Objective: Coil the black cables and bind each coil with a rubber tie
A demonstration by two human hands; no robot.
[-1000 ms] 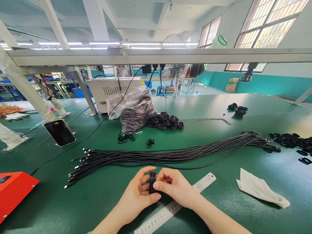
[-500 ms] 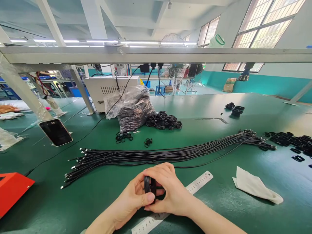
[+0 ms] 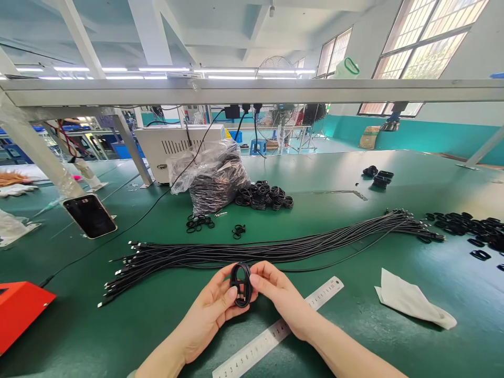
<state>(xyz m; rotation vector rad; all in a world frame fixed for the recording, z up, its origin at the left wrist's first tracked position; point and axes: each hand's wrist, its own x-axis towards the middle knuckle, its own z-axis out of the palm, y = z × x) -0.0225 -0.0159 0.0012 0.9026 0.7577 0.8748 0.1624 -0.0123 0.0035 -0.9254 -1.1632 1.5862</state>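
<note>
A coiled black cable, wound into a small oval, is held up above the green table between my two hands. My left hand grips its left and lower side, thumb pressed on the front. On the coil's right edge, my right hand pinches with thumb and forefinger. A metal connector end shows inside the loop. Beneath my right hand lies a steel ruler, set at a slant. Behind the hands stretches a long bundle of straight black cables with connectors at both ends.
Coiled cables are heaped beside a plastic bag. Black loops lie scattered at the right, near a white cloth. A phone hangs at the left post, above a red device. A metal beam crosses overhead.
The coil has turned from edge-on to face me, showing its open loop. My right hand has shifted from wrapping around it to pinching its right edge.
</note>
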